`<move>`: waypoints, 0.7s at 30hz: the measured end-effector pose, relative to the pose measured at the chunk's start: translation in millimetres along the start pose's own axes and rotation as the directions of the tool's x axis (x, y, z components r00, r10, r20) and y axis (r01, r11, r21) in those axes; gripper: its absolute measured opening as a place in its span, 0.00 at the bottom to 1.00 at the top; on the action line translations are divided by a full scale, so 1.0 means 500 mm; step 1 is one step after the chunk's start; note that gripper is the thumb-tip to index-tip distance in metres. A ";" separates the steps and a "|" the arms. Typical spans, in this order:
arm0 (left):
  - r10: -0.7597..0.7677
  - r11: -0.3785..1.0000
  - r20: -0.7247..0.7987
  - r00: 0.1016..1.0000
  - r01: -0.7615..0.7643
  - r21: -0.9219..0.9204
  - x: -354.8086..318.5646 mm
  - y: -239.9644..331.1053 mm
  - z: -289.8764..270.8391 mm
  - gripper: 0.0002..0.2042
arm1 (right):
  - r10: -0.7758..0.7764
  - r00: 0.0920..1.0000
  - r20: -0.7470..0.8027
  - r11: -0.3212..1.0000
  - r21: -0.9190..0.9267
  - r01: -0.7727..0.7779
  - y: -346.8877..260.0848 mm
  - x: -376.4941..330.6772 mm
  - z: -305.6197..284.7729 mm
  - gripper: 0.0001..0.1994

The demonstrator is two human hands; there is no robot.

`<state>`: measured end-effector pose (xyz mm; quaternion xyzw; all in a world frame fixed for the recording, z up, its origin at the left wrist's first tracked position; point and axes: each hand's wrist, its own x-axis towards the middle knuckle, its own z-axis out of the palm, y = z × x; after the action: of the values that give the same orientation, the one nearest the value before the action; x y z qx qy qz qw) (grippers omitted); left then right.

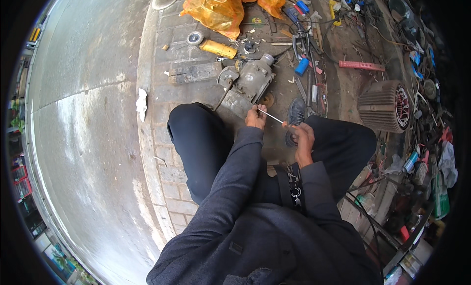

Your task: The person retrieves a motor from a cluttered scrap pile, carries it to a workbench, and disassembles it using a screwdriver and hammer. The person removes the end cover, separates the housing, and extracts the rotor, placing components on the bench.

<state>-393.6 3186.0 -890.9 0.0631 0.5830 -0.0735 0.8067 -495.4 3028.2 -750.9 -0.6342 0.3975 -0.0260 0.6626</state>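
Observation:
A screwdriver (271, 117) with an orange handle and a long thin shaft slants between my hands. My right hand (304, 140) is closed around its handle. At the tip, my left hand (254, 119) has its fingers pinched together; whatever small thing they hold there is too small to make out. Just beyond the left fingers sits a grey metal machine (254, 79), like a motor or gearbox, with a round flange and a bent rod (223, 96) on its left side. It rests on the paving between my knees and a wooden block.
A yellow angle grinder (218, 48) and the wooden block (195, 73) lie beyond the machine. An orange plastic bag (216, 12) is at the far side. To the right are a finned motor housing (380, 107), a red handle (361, 65), a blue cylinder (301, 66) and cluttered scrap.

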 end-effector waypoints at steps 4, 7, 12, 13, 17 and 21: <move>0.000 0.999 0.004 1.000 0.000 0.048 -0.007 0.001 0.004 0.07 | 0.146 0.989 0.007 0.988 0.048 -0.147 -0.012 -0.007 0.004 0.10; -0.015 0.996 0.012 1.000 0.014 0.087 -0.007 0.003 0.008 0.09 | 0.127 0.991 0.034 0.990 0.061 -0.129 -0.012 -0.007 0.003 0.10; -0.040 0.994 -0.005 0.999 0.040 0.100 -0.005 0.004 0.015 0.11 | 0.080 0.997 -0.009 0.994 0.080 -0.079 -0.005 0.001 0.003 0.11; -0.033 0.994 0.009 0.999 0.032 0.106 -0.005 0.005 0.016 0.11 | 0.104 0.994 0.012 0.993 0.062 -0.105 -0.004 0.001 0.004 0.11; -0.056 0.997 -0.038 0.998 0.058 0.055 -0.004 0.010 0.019 0.11 | 0.029 0.999 -0.016 0.992 0.121 -0.027 -0.004 0.001 0.004 0.11; -0.029 0.999 -0.053 0.998 0.031 0.037 -0.002 0.011 0.018 0.12 | 0.180 0.984 -0.010 0.981 0.073 -0.179 -0.005 0.000 0.001 0.11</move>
<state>-384.5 3189.8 -886.9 0.0716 0.6035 -0.0948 0.7885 -494.1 3028.2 -748.8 -0.5712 0.4576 0.0143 0.6813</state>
